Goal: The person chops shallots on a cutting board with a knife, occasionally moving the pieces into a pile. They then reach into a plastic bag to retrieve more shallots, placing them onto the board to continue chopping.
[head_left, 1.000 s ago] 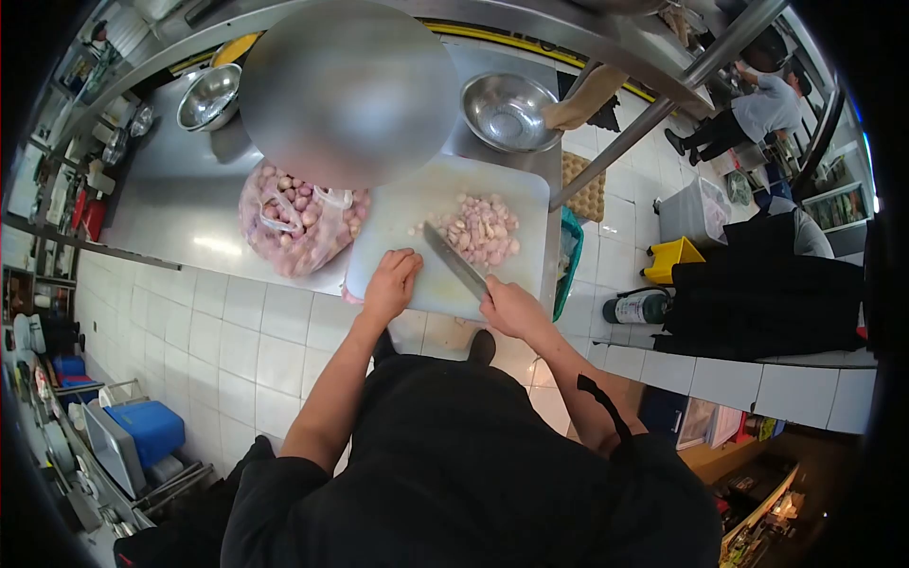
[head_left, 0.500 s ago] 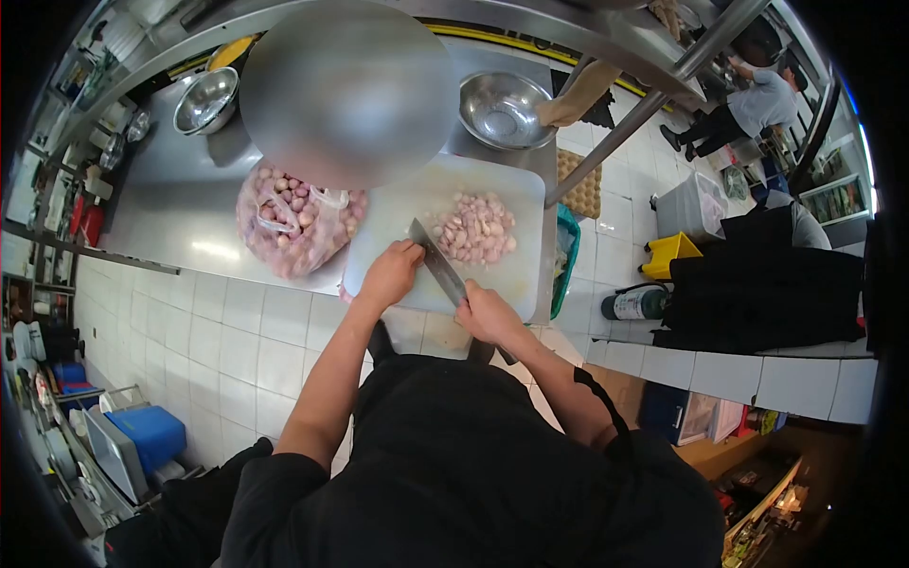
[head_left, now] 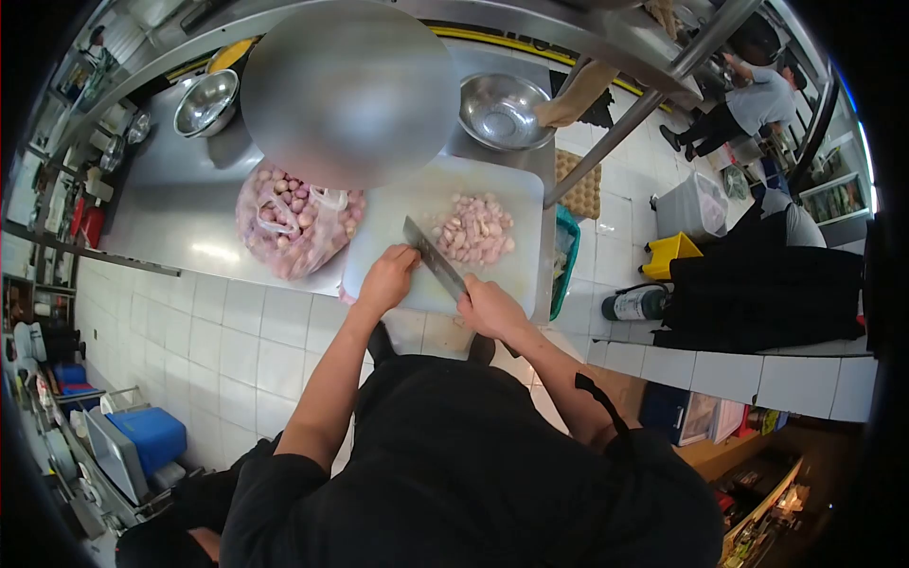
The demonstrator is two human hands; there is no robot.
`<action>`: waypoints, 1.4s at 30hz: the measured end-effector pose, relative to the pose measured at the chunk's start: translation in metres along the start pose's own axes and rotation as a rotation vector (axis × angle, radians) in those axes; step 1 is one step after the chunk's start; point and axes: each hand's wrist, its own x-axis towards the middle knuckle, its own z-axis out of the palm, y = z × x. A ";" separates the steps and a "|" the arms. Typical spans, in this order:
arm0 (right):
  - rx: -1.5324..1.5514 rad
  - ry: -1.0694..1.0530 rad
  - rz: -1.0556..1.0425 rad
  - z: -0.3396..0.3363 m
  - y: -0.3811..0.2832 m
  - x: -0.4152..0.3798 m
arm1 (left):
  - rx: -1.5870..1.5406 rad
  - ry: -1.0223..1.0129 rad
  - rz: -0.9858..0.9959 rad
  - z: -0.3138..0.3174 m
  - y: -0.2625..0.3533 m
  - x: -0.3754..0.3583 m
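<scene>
A white cutting board [head_left: 516, 293] lies on the metal table. My right hand [head_left: 490, 309] is wrapped round the handle of a large knife [head_left: 437, 260], whose blade points up and left over the board. My left hand [head_left: 389, 276] is closed, its fingertips beside the blade on the board's left part; what they hold, if anything, is too small to make out. Peeled shallots [head_left: 476, 229] form a pile to the right of the blade. Left of the board stands a plastic bag of unpeeled shallots [head_left: 289, 222].
A co-worker's hand [head_left: 557, 113] touches a steel bowl [head_left: 504, 112] behind the board. Another steel bowl [head_left: 206, 102] stands back left. A blurred patch covers the back middle. A metal post [head_left: 620, 142] slants at the right. Another person [head_left: 753, 104] stands far right.
The knife blade and my left hand have shifted slightly left. A dark-clad figure has come into view at the bottom left. The pile and the bag look the same.
</scene>
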 end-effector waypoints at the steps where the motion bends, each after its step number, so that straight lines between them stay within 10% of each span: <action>1: 0.027 0.009 0.040 -0.003 -0.006 -0.003 | -0.019 0.013 0.015 -0.001 -0.001 -0.002; 23: 0.052 0.002 0.073 -0.014 0.023 -0.001 | 0.055 -0.204 -0.093 -0.004 0.002 0.027; 42: -0.216 -0.029 -0.043 -0.001 -0.011 -0.005 | 0.128 0.153 0.123 0.008 -0.008 -0.013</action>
